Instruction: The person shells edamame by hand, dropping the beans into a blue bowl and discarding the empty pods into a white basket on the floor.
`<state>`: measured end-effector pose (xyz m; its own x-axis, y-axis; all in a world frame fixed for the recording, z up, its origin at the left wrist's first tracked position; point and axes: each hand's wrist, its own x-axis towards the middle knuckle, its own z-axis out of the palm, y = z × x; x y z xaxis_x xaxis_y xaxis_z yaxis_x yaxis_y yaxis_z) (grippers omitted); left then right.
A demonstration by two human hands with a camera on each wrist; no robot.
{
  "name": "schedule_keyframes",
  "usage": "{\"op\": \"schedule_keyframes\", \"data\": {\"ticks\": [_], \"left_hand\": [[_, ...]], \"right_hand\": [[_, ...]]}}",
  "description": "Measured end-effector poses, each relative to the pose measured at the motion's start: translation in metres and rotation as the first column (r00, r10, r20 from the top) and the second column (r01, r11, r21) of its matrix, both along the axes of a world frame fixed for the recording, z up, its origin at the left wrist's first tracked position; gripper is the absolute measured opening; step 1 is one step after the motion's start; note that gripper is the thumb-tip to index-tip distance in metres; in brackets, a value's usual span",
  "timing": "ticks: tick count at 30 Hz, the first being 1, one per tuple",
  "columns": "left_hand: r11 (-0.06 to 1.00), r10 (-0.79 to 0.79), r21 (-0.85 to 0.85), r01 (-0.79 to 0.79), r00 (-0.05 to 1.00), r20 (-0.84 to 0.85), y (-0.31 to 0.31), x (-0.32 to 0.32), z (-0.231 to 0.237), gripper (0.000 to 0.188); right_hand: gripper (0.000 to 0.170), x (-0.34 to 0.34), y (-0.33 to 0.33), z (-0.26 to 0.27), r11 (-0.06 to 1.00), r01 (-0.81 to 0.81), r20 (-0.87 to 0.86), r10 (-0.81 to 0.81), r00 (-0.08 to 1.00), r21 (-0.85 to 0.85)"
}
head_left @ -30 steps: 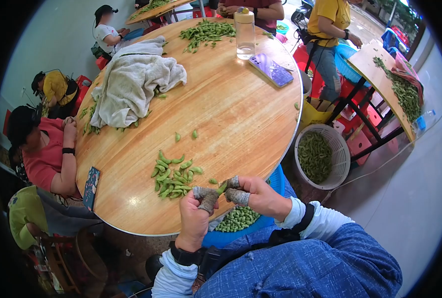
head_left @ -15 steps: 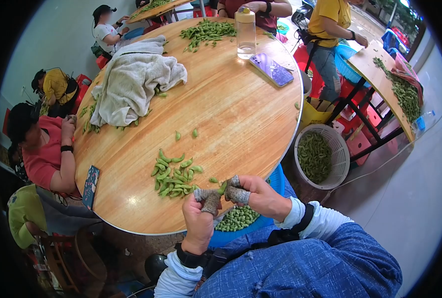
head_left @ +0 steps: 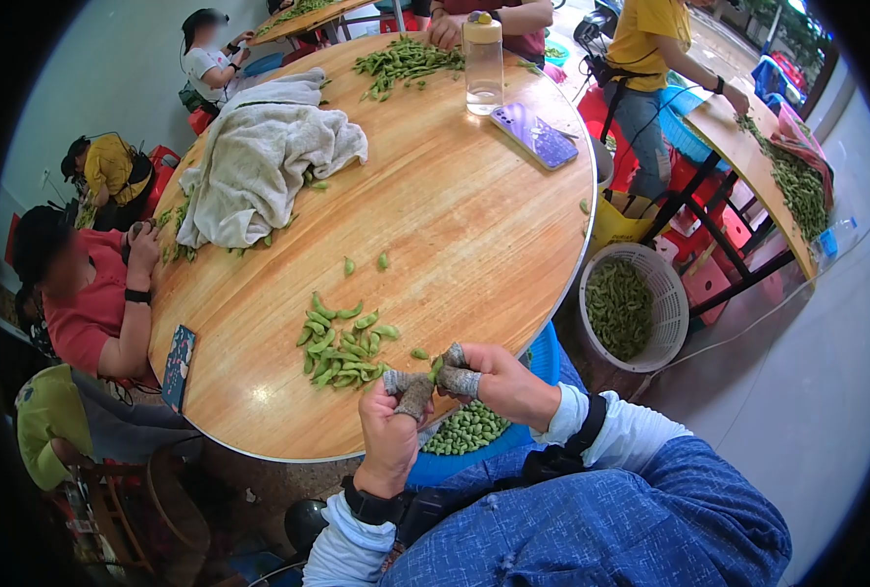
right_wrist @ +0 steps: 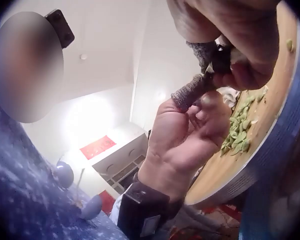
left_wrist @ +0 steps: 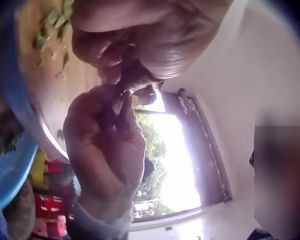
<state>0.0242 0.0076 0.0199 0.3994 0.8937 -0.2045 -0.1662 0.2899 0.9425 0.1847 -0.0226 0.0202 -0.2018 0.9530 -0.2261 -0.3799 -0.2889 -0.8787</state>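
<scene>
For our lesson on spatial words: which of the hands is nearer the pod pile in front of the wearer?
Left. The left hand is by the near right edge of the pod pile; the right hand is farther right.

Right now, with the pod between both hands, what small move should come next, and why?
Probably squeeze the green pod open with the right hand while the left hand steadies it: both hands meet at it, and the blue basin holding shelled beans sits below, ready to catch what drops.
</scene>
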Motion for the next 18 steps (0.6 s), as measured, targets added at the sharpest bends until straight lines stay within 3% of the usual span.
{"op": "schedule_keyframes", "data": {"ticks": [2,4,6,8,11,14,16,18], "left_hand": [[0.999,0.006,0.033,-0.003,0.995,-0.104,0.002,0.002,-0.001,0.011],[0.919,0.044,0.374,0.129,0.906,-0.420,-0.003,0.005,0.015,0.016],[0.705,0.177,0.634,0.319,0.786,-0.592,-0.004,0.005,0.017,0.021],[0.384,0.336,0.779,0.496,0.711,-0.618,0.000,0.000,0.006,0.028],[0.408,0.270,0.766,0.498,0.736,-0.622,-0.001,-0.004,0.004,0.033],[0.609,0.113,0.700,0.373,0.833,-0.542,-0.005,-0.007,0.000,0.024],[0.836,0.006,0.515,0.191,0.935,-0.355,-0.012,-0.006,-0.012,0.016],[0.958,-0.064,0.264,0.109,0.983,-0.175,-0.015,-0.009,-0.015,0.011]], "right_hand": [[0.011,0.001,0.001,-0.004,0.998,-0.008,-0.055,0.004,0.998,-0.057],[0.011,0.002,0.001,-0.006,0.998,0.017,-0.042,-0.020,0.999,-0.058],[0.011,0.002,0.000,-0.005,1.000,0.013,-0.038,-0.013,0.999,-0.019],[0.011,0.001,-0.001,-0.003,0.998,-0.020,-0.042,0.023,0.999,0.059],[0.011,0.005,-0.005,-0.005,0.989,-0.033,0.048,0.026,0.999,0.147],[0.009,0.005,-0.009,-0.004,0.974,-0.050,0.075,0.035,0.997,0.220],[0.008,0.004,-0.010,0.001,0.967,-0.056,0.091,0.035,0.995,0.249],[0.008,0.004,-0.011,0.007,0.941,-0.082,0.205,0.014,0.979,0.330]]}}
